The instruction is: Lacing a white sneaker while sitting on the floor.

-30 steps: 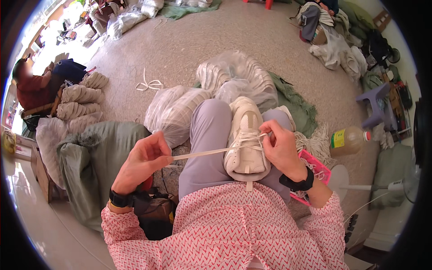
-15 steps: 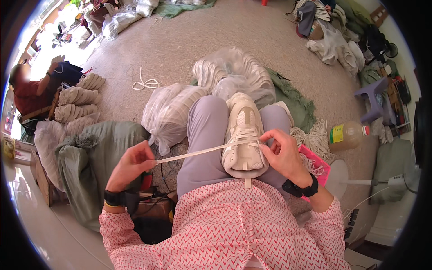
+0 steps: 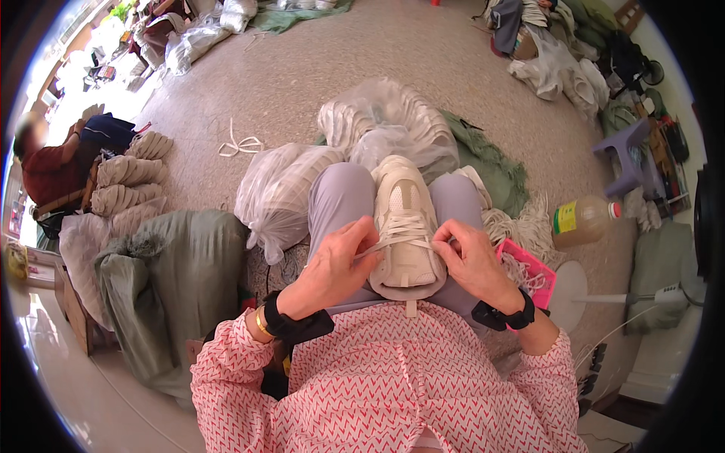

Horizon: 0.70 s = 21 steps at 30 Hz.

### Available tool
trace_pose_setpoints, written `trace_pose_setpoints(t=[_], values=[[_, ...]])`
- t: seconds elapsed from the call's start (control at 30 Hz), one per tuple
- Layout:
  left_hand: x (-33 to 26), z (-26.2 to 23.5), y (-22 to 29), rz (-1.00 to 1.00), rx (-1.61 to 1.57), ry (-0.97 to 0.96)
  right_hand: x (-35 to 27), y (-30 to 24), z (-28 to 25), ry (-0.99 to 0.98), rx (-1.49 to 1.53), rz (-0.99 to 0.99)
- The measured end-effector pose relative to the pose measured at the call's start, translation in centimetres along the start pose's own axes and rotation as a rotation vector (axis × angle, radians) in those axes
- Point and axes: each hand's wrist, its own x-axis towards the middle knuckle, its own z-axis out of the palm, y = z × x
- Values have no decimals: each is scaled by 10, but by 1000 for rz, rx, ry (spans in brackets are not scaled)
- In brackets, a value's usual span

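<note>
A cream sneaker (image 3: pixel 408 198) rests between my knees, toe pointing away from me, its tongue and collar toward my lap. White lace (image 3: pixel 404 226) crosses the upper in several rows. At the shoe's left side, my left hand (image 3: pixel 336 264) pinches the lace close to the eyelets; a bit of it shows past the fingers. My right hand (image 3: pixel 472 257) is at the opposite edge, thumb and forefinger pressed together where a lace row ends. Its fingertips partly hide what they grip.
Clear bags of pale shoes (image 3: pixel 283 185) lie ahead of my knees. On the right are a pink basket (image 3: pixel 536 272) of laces, a lace bundle (image 3: pixel 529 224), a capped jug (image 3: pixel 585 219) and a purple stool (image 3: pixel 623 155). A green sack (image 3: pixel 189 257) stands left; another person (image 3: pixel 53 162) sits beyond.
My left hand has come in from the far left to the shoe's side, so the long stretched lace span no longer shows. The right hand stays at the shoe's right edge.
</note>
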Motion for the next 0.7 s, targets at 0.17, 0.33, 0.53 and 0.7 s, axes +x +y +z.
trace_pose_setpoints(t=[0.17,0.33,0.53,0.7], values=[[1,-7,4,-97,-62,-5,3,-8,-7,-105,-33,19],[-5,-19,11,26,77,1,0,-10,-8,-57,-50,-47],[-5,-19,8,18,65,-32,-4,-24,-12,-77,-31,79],[-3,-19,6,66,139,11,-7,-24,-13,-60,-132,-9]])
